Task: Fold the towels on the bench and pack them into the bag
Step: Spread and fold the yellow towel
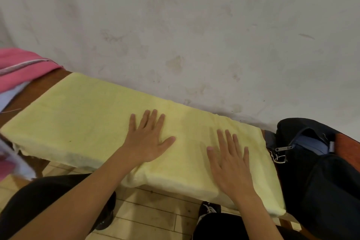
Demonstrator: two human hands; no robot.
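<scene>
The yellow towel (93, 121) lies spread flat along the wooden bench (37, 87), soft and fuzzy, its near edge draping over the front. The left hand (147, 138) presses down on it, palm flat, fingers straight and fanned, gripping nothing. The right hand (230, 163) lies just beside it, flat on the cloth too. At the right end sits the dark bag (315, 171), unzipped, blue lining showing; contents can't be made out. A pink towel (21, 68) lies bunched at the far left.
</scene>
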